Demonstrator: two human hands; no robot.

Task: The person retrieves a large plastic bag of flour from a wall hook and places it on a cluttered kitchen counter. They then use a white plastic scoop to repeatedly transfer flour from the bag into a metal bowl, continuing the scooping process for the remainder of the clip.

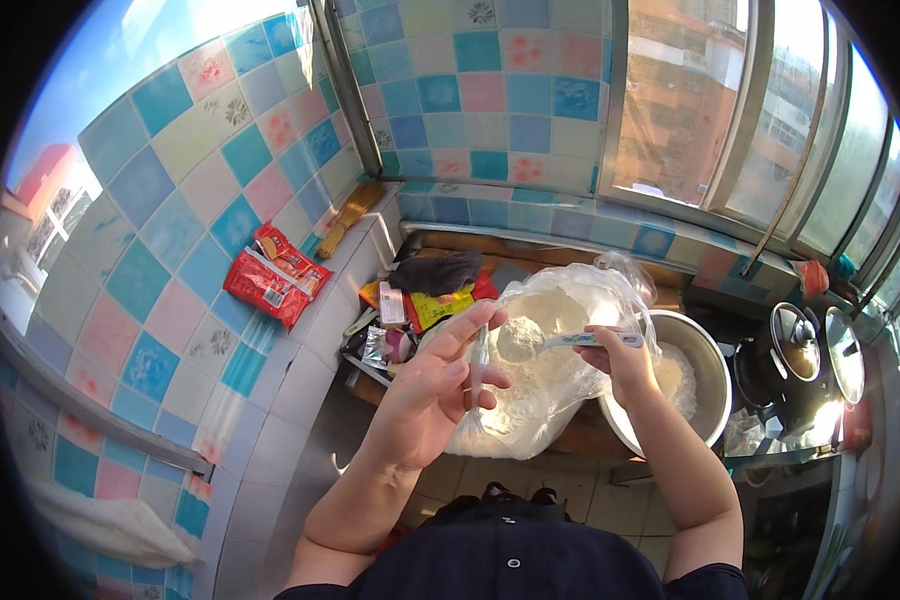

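Observation:
A clear plastic bag (560, 400) of white flour (515, 395) stands open in front of me. My left hand (425, 395) is at its left rim, with a fold of the plastic caught between the thumb and fingers. In my right hand (620, 365) is a spoon (570, 341) with a patterned white handle, held over the bag. Its bowl end lies in the flour, heaped with white powder. Just right of the bag, under my right forearm, a metal pot (715, 400) holds more white flour.
Left of the bag are a dark cloth (435, 272), yellow and red packets (440, 305) and a purple onion (398, 345). A red package (275, 280) and a straw brush (350, 220) rest on the tiled ledge. A lidded dark pot (785, 350) stands at the right, below the windows.

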